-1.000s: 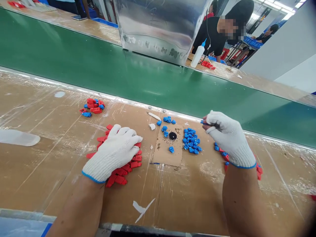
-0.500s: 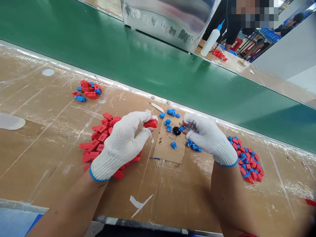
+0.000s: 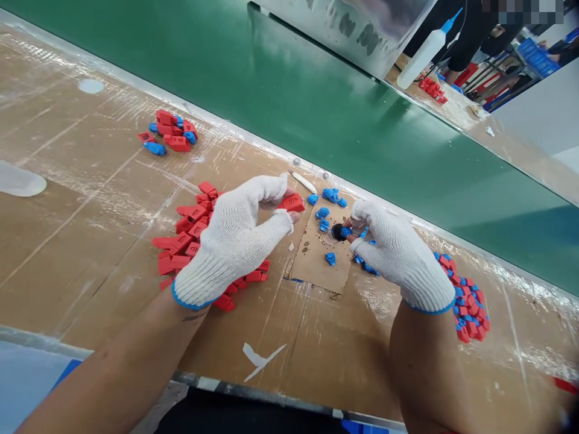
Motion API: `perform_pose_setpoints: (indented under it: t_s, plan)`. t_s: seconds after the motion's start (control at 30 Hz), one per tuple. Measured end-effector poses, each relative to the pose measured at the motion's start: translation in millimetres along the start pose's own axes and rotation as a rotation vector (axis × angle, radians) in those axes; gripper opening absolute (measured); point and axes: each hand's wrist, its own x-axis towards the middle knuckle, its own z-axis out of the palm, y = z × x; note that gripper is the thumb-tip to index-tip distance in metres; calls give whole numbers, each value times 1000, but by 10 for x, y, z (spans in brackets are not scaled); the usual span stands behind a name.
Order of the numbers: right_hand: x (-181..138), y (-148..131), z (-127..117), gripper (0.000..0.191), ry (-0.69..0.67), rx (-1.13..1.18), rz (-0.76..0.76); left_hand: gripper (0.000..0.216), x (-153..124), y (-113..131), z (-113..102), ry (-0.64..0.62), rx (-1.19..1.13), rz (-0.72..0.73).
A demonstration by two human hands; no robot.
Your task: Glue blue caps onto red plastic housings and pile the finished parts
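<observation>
Your left hand [image 3: 237, 238], in a white glove with blue edge, is a little left of the middle of the frame. Its grip is pinching a red piece [image 3: 294, 203] between the thumb and the fingers, and this piece is raised above the counter [image 3: 335, 361], near the middle of the frame. Under and beside this hand there is a red pile [image 3: 192, 232] of similar pieces.

Your right hand [image 3: 391, 250], gloved in the same way, is right of the middle. Its grip is pinching a small blue piece [image 3: 346, 232] with the fingertips, just at the black round dish [image 3: 337, 231]; if the piece is touching the dish, I cannot tell. The dish is on a cardboard sheet [image 3: 316, 268] with dark spots, where several loose blue pieces [image 3: 330, 258] are also lying. More blue ones are partly hidden behind your right hand.

At the right of the frame, beside your right wrist, there is a pile of red and blue pieces [image 3: 473, 310] together. A smaller mixed group [image 3: 168, 129] lies in the upper left. A white pen-like tool [image 3: 304, 181] rests above the cardboard, near the green strip [image 3: 181, 72], which crosses the frame diagonally. In the upper right stands a bottle [image 3: 421, 60] with blue tip.
</observation>
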Motion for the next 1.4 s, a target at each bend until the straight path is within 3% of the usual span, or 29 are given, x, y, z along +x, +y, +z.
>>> perform_pose_setpoints:
  t_s: [0.53, 0.87, 1.4]
  plan:
    - [-13, 58, -13, 24, 18, 32, 14, 31, -2, -8, 12, -26, 10, -24]
    - [8, 86, -30, 32, 96, 112, 27, 31, 7, -12, 1, -29, 23, -7]
    - [41, 74, 40, 29, 50, 75, 30, 18, 18, 91, -5, -49, -4, 5]
